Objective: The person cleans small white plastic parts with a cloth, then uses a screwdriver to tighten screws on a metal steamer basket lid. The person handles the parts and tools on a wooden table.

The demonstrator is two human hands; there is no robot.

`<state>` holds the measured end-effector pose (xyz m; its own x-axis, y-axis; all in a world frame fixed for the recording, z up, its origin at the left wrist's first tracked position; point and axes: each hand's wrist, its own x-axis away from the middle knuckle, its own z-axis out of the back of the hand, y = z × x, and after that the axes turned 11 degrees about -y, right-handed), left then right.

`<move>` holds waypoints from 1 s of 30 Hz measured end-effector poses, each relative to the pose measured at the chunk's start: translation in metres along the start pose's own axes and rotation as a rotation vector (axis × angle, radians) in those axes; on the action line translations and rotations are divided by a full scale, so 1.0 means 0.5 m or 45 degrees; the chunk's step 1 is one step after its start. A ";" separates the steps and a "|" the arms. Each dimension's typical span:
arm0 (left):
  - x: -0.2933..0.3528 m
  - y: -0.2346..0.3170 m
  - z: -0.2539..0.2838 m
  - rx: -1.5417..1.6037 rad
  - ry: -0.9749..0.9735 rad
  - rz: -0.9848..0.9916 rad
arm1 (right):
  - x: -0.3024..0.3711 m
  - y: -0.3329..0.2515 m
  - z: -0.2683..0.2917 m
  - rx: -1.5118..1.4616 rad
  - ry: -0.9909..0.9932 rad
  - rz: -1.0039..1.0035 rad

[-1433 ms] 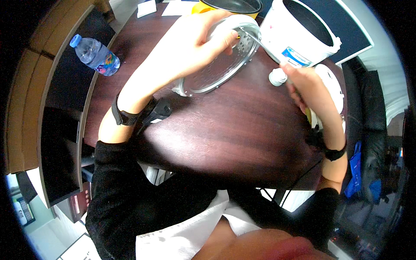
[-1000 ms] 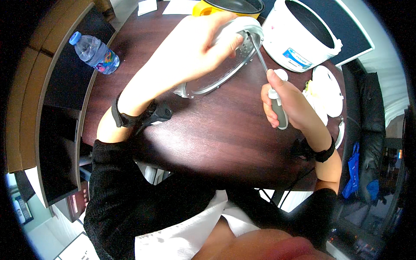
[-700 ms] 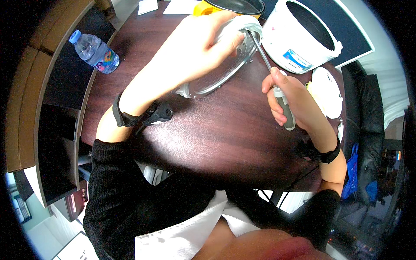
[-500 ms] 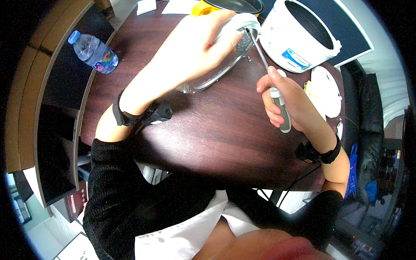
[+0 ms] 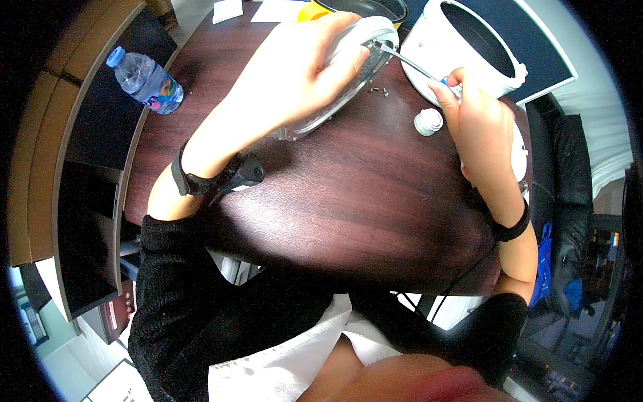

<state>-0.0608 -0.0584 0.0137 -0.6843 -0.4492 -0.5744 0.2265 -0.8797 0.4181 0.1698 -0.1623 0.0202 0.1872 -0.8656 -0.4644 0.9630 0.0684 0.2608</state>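
My left hand (image 5: 305, 70) grips a round lid with a white rim (image 5: 378, 28) and a metallic inner side, holding it tilted on edge over the table. My right hand (image 5: 479, 120) is closed round a screwdriver, whose handle is mostly hidden. The screwdriver's shaft (image 5: 415, 65) slants up and left, its tip at the lid's rim close to my left thumb. On the table below the shaft lie small screws (image 5: 380, 91). A small white round cap (image 5: 429, 122) sits just left of my right hand.
A white rice cooker body (image 5: 435, 47) stands open behind my right hand. Behind the lid is a dark pan with yellow (image 5: 368, 7). A water bottle (image 5: 144, 80) stands at the left. A white plate-like piece (image 5: 520, 154) lies at the right, partly hidden.
My right hand has moved up and to the right, bringing the screwdriver to a flatter slant with its tip still at the lid. The white cap has come into view. My left hand barely moved.
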 end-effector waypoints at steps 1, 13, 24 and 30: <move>0.001 -0.004 -0.003 0.003 0.003 -0.006 | -0.005 -0.002 0.014 0.133 -0.029 -0.020; -0.018 0.022 0.030 0.454 -0.189 0.127 | -0.001 -0.025 0.045 -1.786 -1.074 -0.579; -0.016 0.020 0.013 0.351 0.014 0.050 | -0.003 -0.057 0.055 -2.556 -1.402 -0.693; -0.012 0.023 0.013 0.327 0.070 0.080 | -0.004 -0.062 0.037 -2.965 -1.614 -0.592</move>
<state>-0.0586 -0.0650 0.0266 -0.6345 -0.5154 -0.5760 0.0792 -0.7847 0.6148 0.1361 -0.1720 0.0286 0.6761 -0.6464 0.3537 -0.2593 -0.6581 -0.7069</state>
